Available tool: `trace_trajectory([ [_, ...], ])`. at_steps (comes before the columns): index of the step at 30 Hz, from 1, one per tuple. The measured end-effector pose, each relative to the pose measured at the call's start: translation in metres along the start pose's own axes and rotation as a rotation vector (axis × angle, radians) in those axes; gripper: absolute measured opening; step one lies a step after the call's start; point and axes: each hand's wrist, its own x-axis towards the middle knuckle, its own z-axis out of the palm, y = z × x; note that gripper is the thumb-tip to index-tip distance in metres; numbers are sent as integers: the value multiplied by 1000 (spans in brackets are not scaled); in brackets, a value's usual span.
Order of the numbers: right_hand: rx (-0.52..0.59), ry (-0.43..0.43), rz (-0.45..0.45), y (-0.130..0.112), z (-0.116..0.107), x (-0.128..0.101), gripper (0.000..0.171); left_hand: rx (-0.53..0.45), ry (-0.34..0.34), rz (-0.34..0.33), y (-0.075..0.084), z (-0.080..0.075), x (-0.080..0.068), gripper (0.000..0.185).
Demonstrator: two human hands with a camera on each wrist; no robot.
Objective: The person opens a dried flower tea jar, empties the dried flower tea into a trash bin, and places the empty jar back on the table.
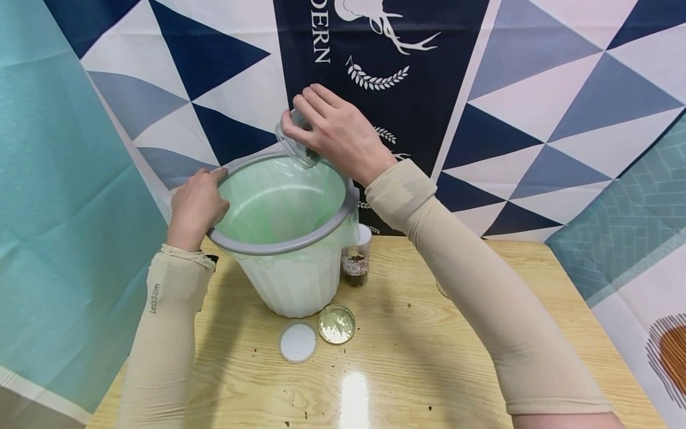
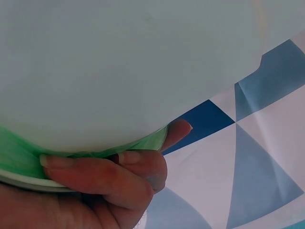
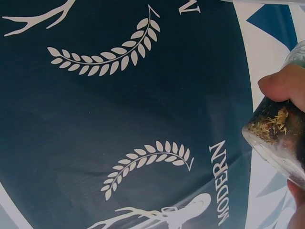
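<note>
A white ribbed trash bin (image 1: 292, 280) with a grey rim and a pale green liner bag (image 1: 268, 208) stands on the table. My left hand (image 1: 197, 202) grips the rim at its left side, fingers curled over the edge against the liner in the left wrist view. Above the far side of the rim, my right hand (image 1: 343, 131) holds a clear jar (image 1: 289, 143), its mouth tilted down toward the bin. Dark and yellowish dried bits, like tea or petals, lie inside the jar (image 3: 271, 129) in the right wrist view.
A second clear jar (image 1: 356, 265) with a white lid and dark contents stands right of the bin. In front lie a white disc (image 1: 298, 342) and a gold-coloured lid (image 1: 336, 324). Dark crumbs dot the wooden table (image 1: 407, 369). A patterned cloth (image 1: 509, 119) hangs behind.
</note>
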Motion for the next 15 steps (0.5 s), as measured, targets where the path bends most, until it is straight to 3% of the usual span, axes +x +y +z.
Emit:
trace_trajectory([
  [15,-9,4,4,-1,1,1,54,3,-18,1,-2,-1,1,69],
])
